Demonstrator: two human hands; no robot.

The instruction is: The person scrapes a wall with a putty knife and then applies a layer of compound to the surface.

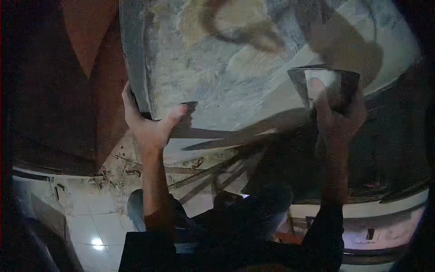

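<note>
A large pale panel (204, 81), smeared with grey and yellowish patches, fills the upper middle of the head view. My left hand (152, 122) clasps its lower left edge, thumb across the face and fingers around the side. In my right hand (337, 118) is a putty knife (337, 84) with a wide blade that narrows toward the grip. My thumb presses on the blade, which overlaps the panel's right part. The handle is mostly hidden by my fingers. Shadows of my hands and the blade fall across the panel.
Reddish-brown material (86, 36) lies at the left, beside the panel. Debris (118, 172) is scattered on the floor below its corner. Light floor tiles (90, 217) show at lower left, and my knees are below the panel. The right side is dark.
</note>
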